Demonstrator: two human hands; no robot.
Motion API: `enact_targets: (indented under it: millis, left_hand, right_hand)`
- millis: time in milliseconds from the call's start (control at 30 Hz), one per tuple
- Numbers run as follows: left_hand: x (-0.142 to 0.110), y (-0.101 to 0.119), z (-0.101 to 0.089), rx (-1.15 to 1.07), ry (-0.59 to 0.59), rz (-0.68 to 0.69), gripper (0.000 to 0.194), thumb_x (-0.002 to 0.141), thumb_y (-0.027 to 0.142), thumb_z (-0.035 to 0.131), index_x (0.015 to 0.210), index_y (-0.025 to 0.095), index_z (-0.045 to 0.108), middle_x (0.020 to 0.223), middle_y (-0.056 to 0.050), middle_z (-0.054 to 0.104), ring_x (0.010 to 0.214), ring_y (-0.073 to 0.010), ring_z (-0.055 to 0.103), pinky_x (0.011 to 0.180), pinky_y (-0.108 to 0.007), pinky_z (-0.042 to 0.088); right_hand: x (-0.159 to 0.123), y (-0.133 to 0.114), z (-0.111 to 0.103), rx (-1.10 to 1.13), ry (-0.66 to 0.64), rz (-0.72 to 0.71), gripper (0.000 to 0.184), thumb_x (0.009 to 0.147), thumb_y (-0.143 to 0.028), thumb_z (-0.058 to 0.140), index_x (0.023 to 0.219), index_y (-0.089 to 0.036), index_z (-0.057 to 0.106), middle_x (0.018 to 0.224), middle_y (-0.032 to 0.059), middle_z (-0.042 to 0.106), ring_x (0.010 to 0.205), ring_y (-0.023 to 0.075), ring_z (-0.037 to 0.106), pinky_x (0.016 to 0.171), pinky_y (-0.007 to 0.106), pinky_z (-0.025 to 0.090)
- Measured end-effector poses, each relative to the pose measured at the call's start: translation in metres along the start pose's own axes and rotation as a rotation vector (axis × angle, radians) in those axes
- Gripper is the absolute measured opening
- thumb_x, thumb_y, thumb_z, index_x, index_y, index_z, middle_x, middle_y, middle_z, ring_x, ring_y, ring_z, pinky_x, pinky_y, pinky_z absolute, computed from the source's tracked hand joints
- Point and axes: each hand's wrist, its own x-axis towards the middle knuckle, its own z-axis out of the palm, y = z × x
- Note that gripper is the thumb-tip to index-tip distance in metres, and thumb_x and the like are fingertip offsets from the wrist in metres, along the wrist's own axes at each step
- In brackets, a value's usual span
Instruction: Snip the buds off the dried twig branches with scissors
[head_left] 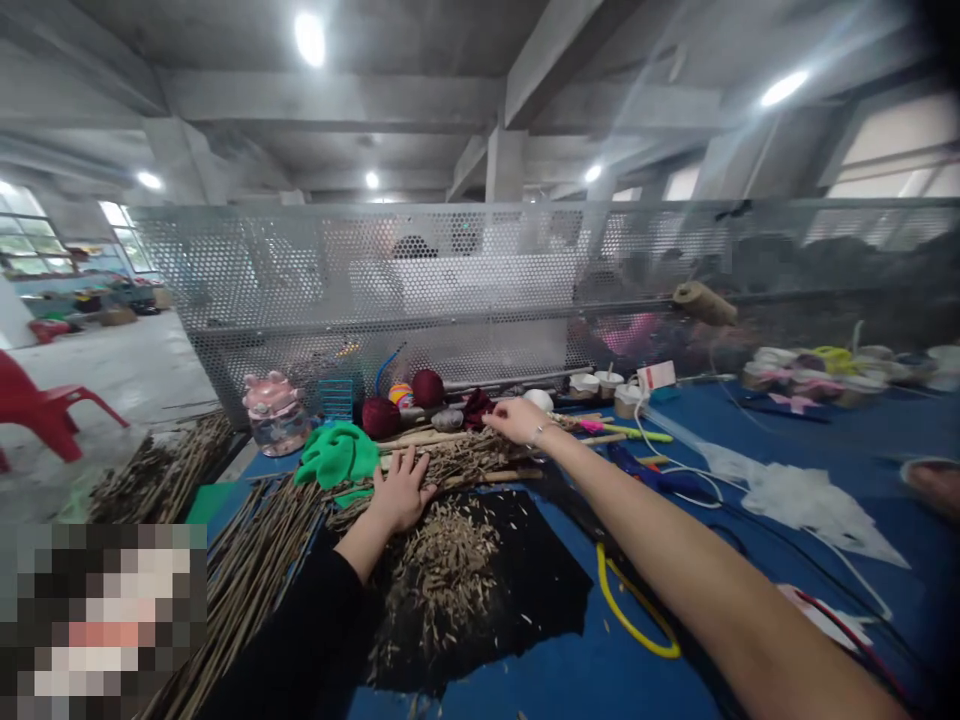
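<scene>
My left hand (401, 492) lies with its fingers spread over the near side of a bundle of dried stems (472, 460), beside a bright green cloth (341, 455). Farther right, my right hand (519, 421) is closed in a pinch above the far side of the bundle. A dark red piece of fabric or yarn (476, 408) is right by its fingertips; what they hold is too small to tell. Below both hands, a heap of dry brown husk-like bits (454, 560) is scattered on a black cloth (544, 590).
Long thin sticks (259, 560) lie at the left. Dark red yarn balls (428, 388) and a pink bear-shaped jar (275, 415) stand at the back, before a perforated metal screen (315, 270). A blue glue gun (660, 475), yellow tube (630, 620) and clear plastic (802, 500) lie at right.
</scene>
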Motion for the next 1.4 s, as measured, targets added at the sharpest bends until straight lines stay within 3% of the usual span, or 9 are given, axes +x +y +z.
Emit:
enact_targets:
  millis: [200,333,533,733,867,1000,1200,1300,1400]
  left_hand:
    - [-0.002,0.002,0.003,-0.005,0.012,-0.015,0.061,0.083,0.051,0.031,0.139,0.029,0.024,0.149,-0.006,0.011,0.135,-0.0324,0.011,0.099,-0.061,0.016]
    - [-0.003,0.003,0.006,-0.023,0.023,-0.012,0.062,0.083,0.053,0.031,0.139,0.029,0.023,0.149,-0.006,0.011,0.134,-0.033,0.012,0.099,-0.063,0.015]
    - [-0.004,0.005,0.006,-0.037,0.038,-0.011,0.061,0.084,0.051,0.03,0.139,0.028,0.022,0.149,-0.006,0.01,0.134,-0.0332,0.012,0.099,-0.064,0.013]
    - [-0.006,0.003,-0.001,-0.107,0.055,-0.017,0.057,0.083,0.047,0.036,0.136,0.029,0.029,0.148,-0.006,0.018,0.134,-0.0322,0.015,0.099,-0.063,0.014]
    - [-0.007,0.006,-0.033,-0.323,0.133,-0.057,0.058,0.081,0.048,0.041,0.134,0.024,0.032,0.14,-0.01,0.035,0.128,-0.0294,0.031,0.099,-0.058,0.023]
    - [-0.01,0.035,-0.085,-0.544,0.471,-0.008,0.053,0.082,0.045,0.043,0.127,0.018,0.04,0.131,-0.012,0.046,0.123,-0.0242,0.038,0.104,-0.045,0.023]
    - [-0.033,0.111,-0.154,-0.981,0.505,0.324,0.095,0.062,0.046,0.068,0.138,0.015,0.02,0.14,-0.016,0.032,0.126,-0.0271,0.033,0.103,-0.039,0.028]
    - [-0.044,0.129,-0.18,-1.12,0.35,0.392,0.057,0.07,0.037,0.063,0.12,0.014,0.048,0.115,-0.011,0.058,0.103,-0.0225,0.054,0.089,-0.033,0.041]
    - [-0.043,0.122,-0.203,-1.052,0.342,0.274,0.024,0.075,0.032,0.054,0.082,0.011,0.063,0.076,-0.004,0.066,0.072,-0.0179,0.058,0.066,-0.027,0.044]
  right_hand:
    - [0.074,-0.017,0.026,0.084,0.103,0.265,0.047,0.079,-0.046,0.054,0.101,-0.005,0.06,0.102,0.0237,0.061,0.098,0.026,0.058,0.077,0.031,0.043]
    - [0.094,-0.007,0.028,0.182,0.086,0.237,0.029,0.084,-0.034,0.053,0.102,-0.012,0.058,0.103,0.0098,0.06,0.091,0.0186,0.058,0.079,0.036,0.047]
    - [0.11,-0.01,-0.019,0.425,0.216,0.037,0.026,0.089,-0.028,0.039,0.087,-0.014,0.06,0.081,0.0026,0.062,0.07,0.0116,0.057,0.06,0.022,0.044]
    - [0.075,-0.031,-0.076,0.607,0.404,-0.169,0.026,0.08,-0.035,0.044,0.063,-0.016,0.052,0.056,-0.0029,0.051,0.053,0.009,0.049,0.047,0.018,0.035]
    - [0.036,-0.045,-0.116,0.655,0.57,-0.247,0.025,0.078,-0.037,0.047,0.063,-0.017,0.048,0.053,-0.0048,0.046,0.05,0.0083,0.044,0.048,0.019,0.034]
    - [-0.004,-0.06,-0.157,0.533,1.027,-0.395,0.04,0.078,-0.04,0.051,0.048,-0.019,0.035,0.046,-0.0055,0.032,0.048,0.0079,0.033,0.049,0.022,0.029]
    - [-0.047,-0.078,-0.191,0.489,1.099,-0.432,0.042,0.08,-0.045,0.053,0.051,-0.021,0.034,0.047,-0.0041,0.031,0.055,0.0111,0.04,0.054,0.024,0.032]
    - [-0.061,-0.077,-0.203,0.505,1.109,-0.462,0.038,0.08,-0.044,0.053,0.055,-0.021,0.036,0.05,-0.0032,0.034,0.062,0.0131,0.045,0.057,0.025,0.034]
    - [-0.071,-0.066,-0.218,0.514,1.143,-0.454,0.038,0.082,-0.045,0.05,0.055,-0.022,0.035,0.05,-0.0028,0.034,0.062,0.014,0.046,0.054,0.026,0.034]
